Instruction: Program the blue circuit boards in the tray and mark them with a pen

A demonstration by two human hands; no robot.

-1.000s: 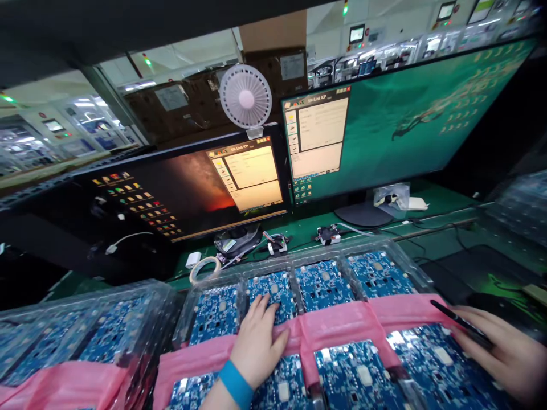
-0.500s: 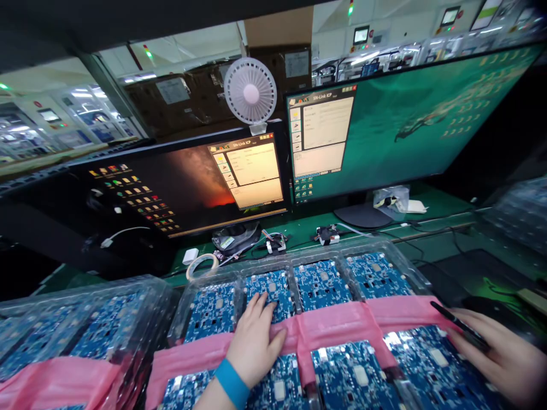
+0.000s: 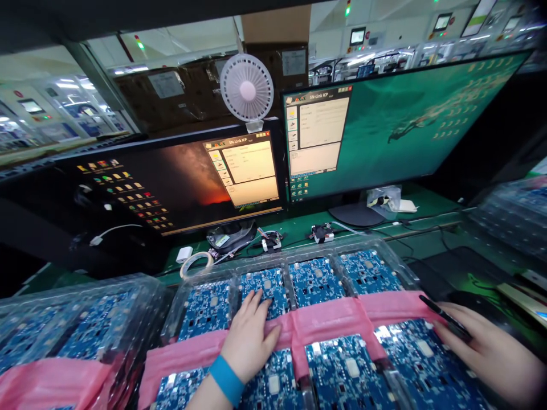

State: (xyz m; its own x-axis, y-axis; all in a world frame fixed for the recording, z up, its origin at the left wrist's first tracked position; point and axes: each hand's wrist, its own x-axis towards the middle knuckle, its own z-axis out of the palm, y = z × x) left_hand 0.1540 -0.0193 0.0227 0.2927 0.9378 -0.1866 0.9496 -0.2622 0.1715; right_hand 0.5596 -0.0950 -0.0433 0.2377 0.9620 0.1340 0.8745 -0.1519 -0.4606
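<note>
Blue circuit boards (image 3: 349, 367) lie in two rows in a clear plastic tray (image 3: 409, 272) in front of me. Pink strips (image 3: 327, 319) run across the tray between the rows and down between boards. My left hand (image 3: 250, 339), with a blue wristband (image 3: 226, 380), lies palm down over the strip, its fingers stretched onto a board in the back row. At the tray's right side, my right hand (image 3: 481, 341) is closed around a slim black pen (image 3: 448, 320). The pen points up and left, near the right end of the pink strip.
Left of the tray stands a stack of similar board trays (image 3: 145, 296). Behind are two monitors (image 3: 401, 131), a small fan (image 3: 247, 88), a tape roll (image 3: 196, 265) and small wired devices (image 3: 322, 232). A dark mouse (image 3: 481, 307) sits behind my right hand.
The whole view has shifted slightly, so things appear a little further left. Both hands keep about the same places over the tray, and the pen stays in my right hand.
</note>
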